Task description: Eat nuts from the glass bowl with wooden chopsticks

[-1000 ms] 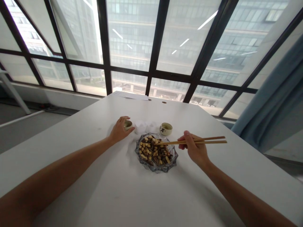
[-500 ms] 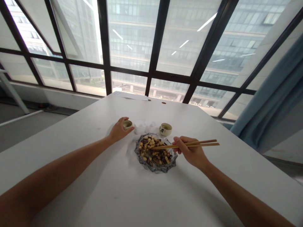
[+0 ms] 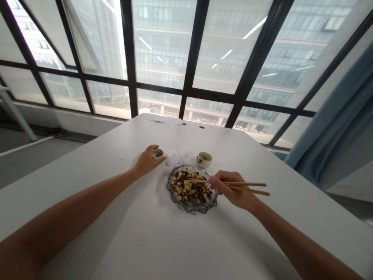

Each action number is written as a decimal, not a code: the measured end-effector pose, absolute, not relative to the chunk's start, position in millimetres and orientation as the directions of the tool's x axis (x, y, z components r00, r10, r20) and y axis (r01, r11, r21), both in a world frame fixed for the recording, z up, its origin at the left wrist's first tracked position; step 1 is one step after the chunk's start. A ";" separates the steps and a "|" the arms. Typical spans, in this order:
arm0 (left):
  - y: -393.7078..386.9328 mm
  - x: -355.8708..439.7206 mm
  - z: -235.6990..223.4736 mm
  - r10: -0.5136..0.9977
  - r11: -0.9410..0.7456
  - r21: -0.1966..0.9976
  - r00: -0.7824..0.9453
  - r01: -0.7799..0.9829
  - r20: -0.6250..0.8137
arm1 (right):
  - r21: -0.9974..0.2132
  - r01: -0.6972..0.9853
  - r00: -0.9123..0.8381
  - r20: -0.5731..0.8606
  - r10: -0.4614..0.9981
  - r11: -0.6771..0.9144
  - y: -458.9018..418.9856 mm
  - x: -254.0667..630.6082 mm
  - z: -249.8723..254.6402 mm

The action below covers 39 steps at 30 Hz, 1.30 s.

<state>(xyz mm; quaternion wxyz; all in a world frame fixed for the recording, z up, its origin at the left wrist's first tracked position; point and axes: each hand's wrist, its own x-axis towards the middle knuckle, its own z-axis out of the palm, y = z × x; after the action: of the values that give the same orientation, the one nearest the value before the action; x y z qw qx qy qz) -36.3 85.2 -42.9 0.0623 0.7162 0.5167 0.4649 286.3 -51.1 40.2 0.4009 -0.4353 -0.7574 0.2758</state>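
My left hand (image 3: 147, 160) is wrapped round the side of a small greenish teacup (image 3: 157, 154) standing on the table. In my right hand (image 3: 231, 188) is a pair of wooden chopsticks (image 3: 246, 184), their tips over the near-centre of a scalloped glass dish (image 3: 210, 207). A mix of pale nuts and dark seeds (image 3: 190, 190) fills the dish. Whether the tips pinch a piece is too small to tell. Just behind the dish stands a second teacup (image 3: 204, 160) with dark characters on its side.
Between the two cups are small clear or white containers (image 3: 180, 156), hard to make out. Paper (image 3: 161, 118) and two small dark discs (image 3: 201, 127) lie at the far end of the white table (image 3: 131, 233). Windows stand beyond, and a blue curtain (image 3: 329, 124) hangs at right.
The chopsticks have shifted in my right hand: their rear ends have spread apart and their tips sit slightly higher over the dish. My left hand and its cup have stayed put.
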 end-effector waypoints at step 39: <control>85.6 -33.4 -41.1 0.861 -0.342 0.452 0.082 0.824 0.502 | -0.516 0.525 -0.458 0.499 0.736 0.677 -58.6 271.8 31.1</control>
<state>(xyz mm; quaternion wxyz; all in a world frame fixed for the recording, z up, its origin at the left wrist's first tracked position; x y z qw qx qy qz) -33.4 85.6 -41.1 0.0258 0.7350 0.5732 0.3614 271.8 -58.6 31.1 0.3614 -0.3747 -0.8413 0.1457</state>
